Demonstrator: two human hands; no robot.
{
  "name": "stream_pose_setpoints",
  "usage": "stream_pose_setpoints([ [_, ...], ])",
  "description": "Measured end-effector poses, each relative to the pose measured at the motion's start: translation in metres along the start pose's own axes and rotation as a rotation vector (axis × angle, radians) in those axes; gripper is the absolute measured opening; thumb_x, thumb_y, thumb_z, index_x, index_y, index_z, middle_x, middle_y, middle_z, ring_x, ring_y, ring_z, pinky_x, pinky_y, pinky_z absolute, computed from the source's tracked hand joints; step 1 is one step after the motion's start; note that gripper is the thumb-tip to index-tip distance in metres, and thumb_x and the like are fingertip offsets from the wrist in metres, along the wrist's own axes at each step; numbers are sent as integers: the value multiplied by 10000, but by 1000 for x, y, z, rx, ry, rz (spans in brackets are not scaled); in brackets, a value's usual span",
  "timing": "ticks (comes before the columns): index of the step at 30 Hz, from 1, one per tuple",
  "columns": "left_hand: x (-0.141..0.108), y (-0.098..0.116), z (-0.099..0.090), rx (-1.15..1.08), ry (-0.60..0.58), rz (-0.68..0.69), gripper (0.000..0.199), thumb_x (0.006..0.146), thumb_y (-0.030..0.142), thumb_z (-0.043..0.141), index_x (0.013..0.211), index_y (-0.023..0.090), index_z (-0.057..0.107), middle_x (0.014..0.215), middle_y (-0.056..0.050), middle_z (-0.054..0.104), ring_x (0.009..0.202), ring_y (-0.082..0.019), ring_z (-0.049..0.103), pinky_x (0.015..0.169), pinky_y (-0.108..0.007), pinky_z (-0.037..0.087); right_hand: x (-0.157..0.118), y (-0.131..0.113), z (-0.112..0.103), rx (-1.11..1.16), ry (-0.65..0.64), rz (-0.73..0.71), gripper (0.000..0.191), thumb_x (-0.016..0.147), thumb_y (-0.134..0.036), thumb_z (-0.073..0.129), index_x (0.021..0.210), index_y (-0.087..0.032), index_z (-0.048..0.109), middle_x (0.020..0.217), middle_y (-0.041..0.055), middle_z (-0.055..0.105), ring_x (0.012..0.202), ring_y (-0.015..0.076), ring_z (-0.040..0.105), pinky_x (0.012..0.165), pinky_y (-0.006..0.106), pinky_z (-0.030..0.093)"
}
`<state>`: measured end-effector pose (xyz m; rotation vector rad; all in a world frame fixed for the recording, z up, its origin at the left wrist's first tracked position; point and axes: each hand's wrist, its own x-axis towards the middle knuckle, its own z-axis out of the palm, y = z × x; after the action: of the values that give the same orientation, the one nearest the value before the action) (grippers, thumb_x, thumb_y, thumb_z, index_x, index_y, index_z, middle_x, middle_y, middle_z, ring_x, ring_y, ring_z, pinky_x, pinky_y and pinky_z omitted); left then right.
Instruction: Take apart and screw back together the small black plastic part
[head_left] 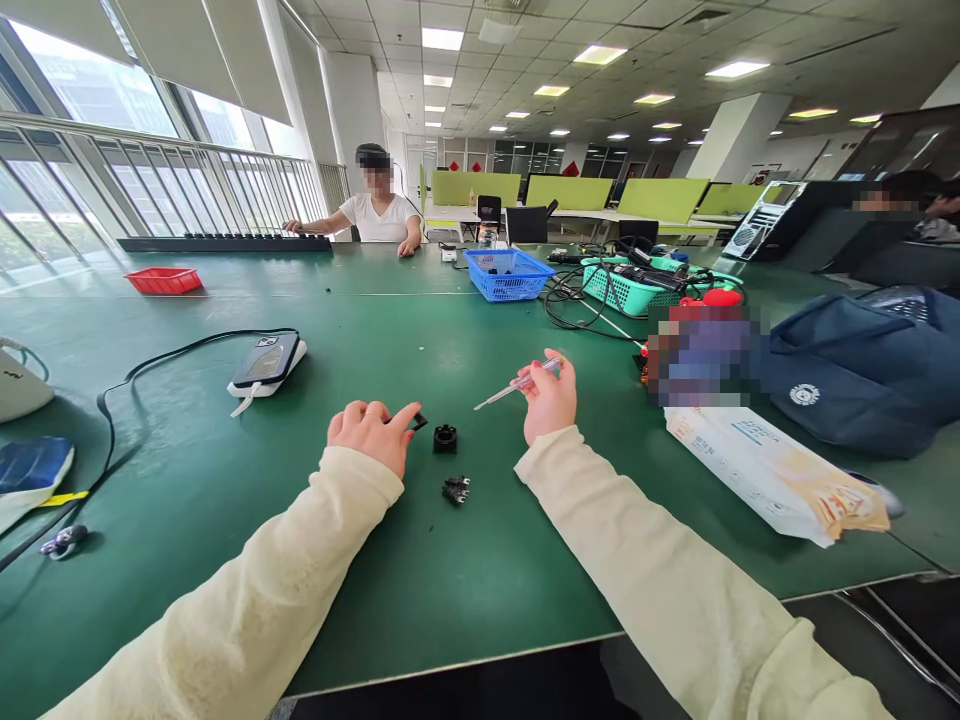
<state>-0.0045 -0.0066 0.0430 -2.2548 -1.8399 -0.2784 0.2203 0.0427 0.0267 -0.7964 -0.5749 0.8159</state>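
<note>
A small flat black part point(420, 423) is between the fingertips of my left hand point(373, 436), just above the green table. In my right hand point(551, 398) is a thin screwdriver point(517, 385) with a pale, see-through handle, its tip pointing left. A black square part with a round opening point(445, 439) sits on the table between my two hands. Closer to me lies a little pile of small black pieces point(456, 489), touched by neither hand.
A phone point(266, 362) on a white block lies left, beside a black strap. Farther back are a red tray point(165, 281), blue basket point(510, 277) and teal basket point(637, 295) with cables. A white packet point(757, 470) and dark bag point(862, 370) lie right. A person sits opposite.
</note>
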Motion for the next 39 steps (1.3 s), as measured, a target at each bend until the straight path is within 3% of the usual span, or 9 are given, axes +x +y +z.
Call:
stream_pose_setpoints([
  [3,-3,-4,-1,61,-234,-52,362,892,332,488,1202,386,666,1039,-117,675,1049,-346,551,903,-516,435,0,8,-1,-37,-44,30,415,702,-289,696,1055,-236,484,646,-86,596,628,112,616,655,299,529],
  [5,-3,-5,2,39,-293,-52,375,880,403,509,1220,363,661,1128,-129,664,1090,-363,546,928,-542,426,-2,10,1,-57,-85,39,426,698,-291,697,1064,-236,485,653,-80,603,627,114,615,656,302,527],
  [9,-5,-1,17,-146,-174,64,708,767,606,603,1389,279,522,1446,-151,482,1312,-424,396,1054,-597,345,-4,10,4,-76,-133,34,437,686,-303,699,1063,-238,487,660,-74,595,652,126,623,654,311,529],
  [13,-12,12,29,-322,-161,257,1025,600,625,756,1491,348,333,1590,-110,269,1424,-458,221,1091,-667,265,-1,10,4,-94,-144,31,458,679,-325,706,1070,-235,486,664,-70,598,651,128,621,652,311,526],
  [17,-14,26,28,-315,-239,300,746,666,550,754,1359,404,517,1589,-78,282,1446,-469,160,1078,-749,164,0,7,3,-101,-121,42,462,681,-327,703,1081,-231,492,664,-66,605,642,129,622,656,309,526],
  [21,-6,33,29,-317,-231,266,354,831,406,632,1185,383,645,1537,-52,377,1437,-397,240,1082,-730,200,-1,4,2,-110,-105,55,467,683,-317,698,1094,-228,496,674,-64,615,648,127,630,662,302,529],
  [31,-3,28,33,-338,-190,208,310,853,207,575,1111,357,660,1462,-30,483,1330,-294,418,1105,-665,234,-5,10,3,-118,-140,53,447,676,-293,700,1077,-231,512,661,-70,602,653,127,630,644,297,527],
  [36,-3,-4,32,-310,-212,214,344,826,195,585,1096,394,662,1480,-1,472,1312,-298,451,1087,-667,270,-10,7,3,-150,-171,82,417,696,-283,693,1072,-238,516,675,-64,610,661,133,636,659,318,543],
  [39,-7,-42,35,-317,-224,321,356,798,205,595,1107,363,673,1484,-7,474,1297,-268,483,1103,-501,371,-12,5,4,-145,-164,109,403,703,-264,676,1072,-231,517,657,-66,609,644,132,630,654,317,543],
])
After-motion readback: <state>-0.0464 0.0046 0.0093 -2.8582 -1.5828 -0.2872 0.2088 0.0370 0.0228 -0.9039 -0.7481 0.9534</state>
